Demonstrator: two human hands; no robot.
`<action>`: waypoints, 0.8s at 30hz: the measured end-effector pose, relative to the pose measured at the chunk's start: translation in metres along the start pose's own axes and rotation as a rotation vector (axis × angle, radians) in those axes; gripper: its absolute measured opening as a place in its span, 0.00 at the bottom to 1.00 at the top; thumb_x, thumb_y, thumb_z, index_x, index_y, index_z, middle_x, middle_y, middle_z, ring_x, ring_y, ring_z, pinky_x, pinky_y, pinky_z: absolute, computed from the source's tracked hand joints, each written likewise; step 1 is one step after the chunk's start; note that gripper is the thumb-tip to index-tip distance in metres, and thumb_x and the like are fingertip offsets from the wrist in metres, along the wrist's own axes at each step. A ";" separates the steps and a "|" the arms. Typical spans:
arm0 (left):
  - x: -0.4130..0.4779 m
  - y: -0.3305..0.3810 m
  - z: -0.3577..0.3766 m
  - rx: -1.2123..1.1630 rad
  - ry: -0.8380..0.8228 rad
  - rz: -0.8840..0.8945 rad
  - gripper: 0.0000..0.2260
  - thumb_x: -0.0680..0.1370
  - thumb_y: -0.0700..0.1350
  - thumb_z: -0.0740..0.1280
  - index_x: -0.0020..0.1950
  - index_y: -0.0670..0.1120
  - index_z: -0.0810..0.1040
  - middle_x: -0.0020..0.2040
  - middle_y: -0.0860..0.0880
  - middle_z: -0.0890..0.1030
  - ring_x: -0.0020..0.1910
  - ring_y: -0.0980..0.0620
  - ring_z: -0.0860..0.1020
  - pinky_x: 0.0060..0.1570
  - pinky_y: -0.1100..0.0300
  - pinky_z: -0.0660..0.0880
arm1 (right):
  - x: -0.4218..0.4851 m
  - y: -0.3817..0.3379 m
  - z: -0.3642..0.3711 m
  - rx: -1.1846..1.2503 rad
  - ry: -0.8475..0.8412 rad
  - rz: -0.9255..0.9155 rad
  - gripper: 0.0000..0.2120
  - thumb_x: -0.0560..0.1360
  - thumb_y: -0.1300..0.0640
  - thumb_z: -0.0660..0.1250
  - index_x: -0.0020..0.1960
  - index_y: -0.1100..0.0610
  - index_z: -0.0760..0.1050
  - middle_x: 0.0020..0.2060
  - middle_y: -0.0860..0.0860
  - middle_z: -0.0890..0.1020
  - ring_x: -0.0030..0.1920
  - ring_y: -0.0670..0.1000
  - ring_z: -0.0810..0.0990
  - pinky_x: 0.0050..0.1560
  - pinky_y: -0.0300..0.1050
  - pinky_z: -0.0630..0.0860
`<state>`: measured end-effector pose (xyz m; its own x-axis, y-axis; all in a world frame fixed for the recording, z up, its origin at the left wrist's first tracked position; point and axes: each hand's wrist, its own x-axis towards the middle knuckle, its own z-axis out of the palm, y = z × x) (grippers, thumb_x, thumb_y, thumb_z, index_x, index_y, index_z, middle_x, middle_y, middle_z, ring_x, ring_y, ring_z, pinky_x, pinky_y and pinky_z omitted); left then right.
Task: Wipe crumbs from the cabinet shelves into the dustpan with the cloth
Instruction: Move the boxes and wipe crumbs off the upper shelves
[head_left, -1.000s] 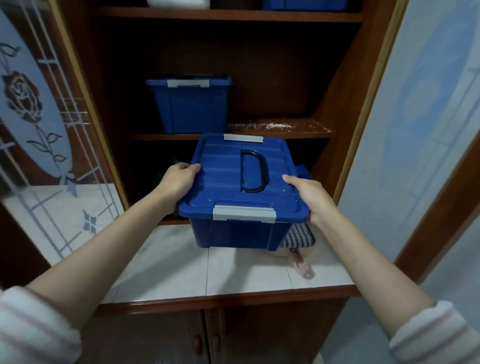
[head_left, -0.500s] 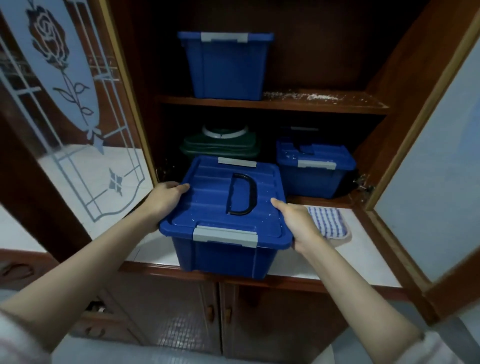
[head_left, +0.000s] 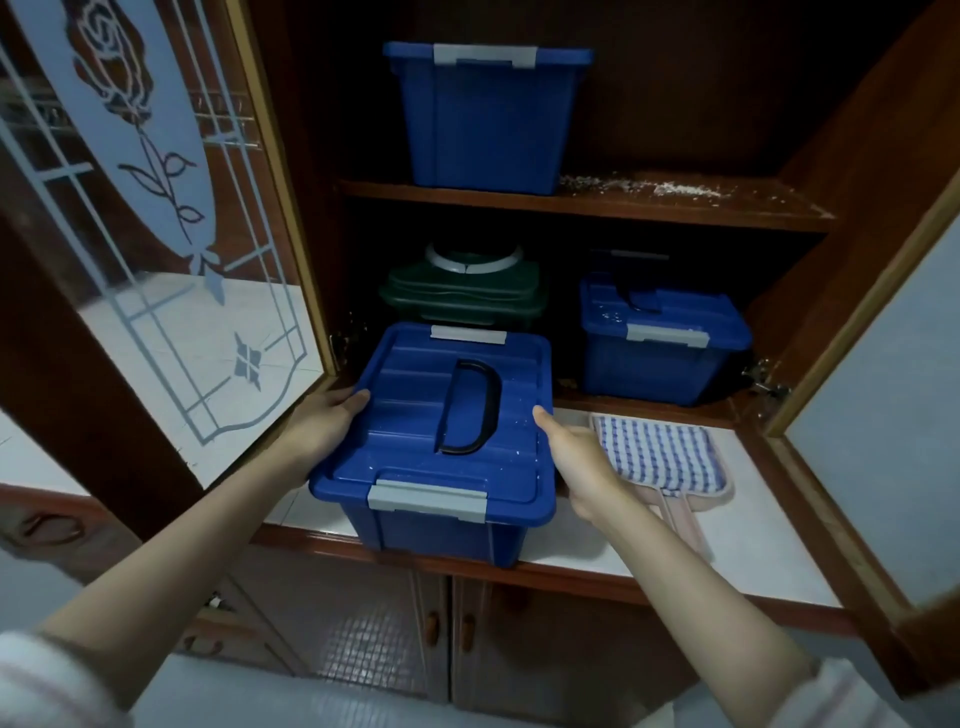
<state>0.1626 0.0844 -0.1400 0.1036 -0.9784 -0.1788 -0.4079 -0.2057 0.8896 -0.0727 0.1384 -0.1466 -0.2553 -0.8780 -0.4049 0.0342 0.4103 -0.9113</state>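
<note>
White crumbs (head_left: 675, 188) lie scattered on the right half of the upper wooden shelf (head_left: 623, 208). On the white tiled counter (head_left: 753, 551) a blue-and-white checked cloth (head_left: 654, 452) lies on top of a pink dustpan (head_left: 719, 496), whose handle points toward me. A lidded blue box (head_left: 415, 431) with a black handle stands on the counter's left part. My left hand (head_left: 324, 423) grips its left rim, thumb on the lid. My right hand (head_left: 576, 462) holds its right rim, just left of the cloth; the fingers of both are hidden below the rim.
Another blue box (head_left: 483, 114) stands on the upper shelf left of the crumbs. On the lower shelf sit a dark green container (head_left: 462, 301) and a smaller blue box (head_left: 660, 343). An etched glass door (head_left: 156, 260) hangs open at left, another door (head_left: 883, 389) at right.
Both hands have brought the blue box down from mid-air onto the left of the counter. The cloth and dustpan, earlier mostly hidden behind it, now show beside it.
</note>
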 end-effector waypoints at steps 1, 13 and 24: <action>0.003 0.000 -0.001 0.007 0.001 -0.001 0.17 0.80 0.51 0.61 0.65 0.45 0.74 0.53 0.43 0.79 0.45 0.45 0.78 0.44 0.57 0.72 | 0.003 0.000 0.000 0.000 -0.019 0.007 0.14 0.78 0.45 0.62 0.48 0.56 0.77 0.51 0.53 0.82 0.52 0.53 0.79 0.60 0.50 0.71; 0.023 -0.006 -0.001 0.052 0.014 0.006 0.18 0.80 0.51 0.61 0.67 0.45 0.73 0.57 0.44 0.79 0.47 0.47 0.77 0.48 0.58 0.70 | 0.022 -0.007 0.006 -0.064 0.013 -0.055 0.24 0.80 0.48 0.58 0.62 0.68 0.73 0.61 0.64 0.76 0.62 0.62 0.74 0.65 0.55 0.67; 0.019 -0.005 -0.003 0.084 -0.002 -0.020 0.20 0.80 0.53 0.60 0.69 0.47 0.71 0.61 0.44 0.76 0.54 0.44 0.77 0.56 0.54 0.72 | 0.014 -0.013 0.010 -0.134 0.097 -0.094 0.22 0.80 0.49 0.58 0.49 0.69 0.76 0.48 0.63 0.81 0.48 0.62 0.80 0.48 0.50 0.76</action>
<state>0.1694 0.0665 -0.1463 0.1109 -0.9742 -0.1966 -0.4806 -0.2258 0.8474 -0.0668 0.1181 -0.1415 -0.3435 -0.8889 -0.3030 -0.1220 0.3621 -0.9241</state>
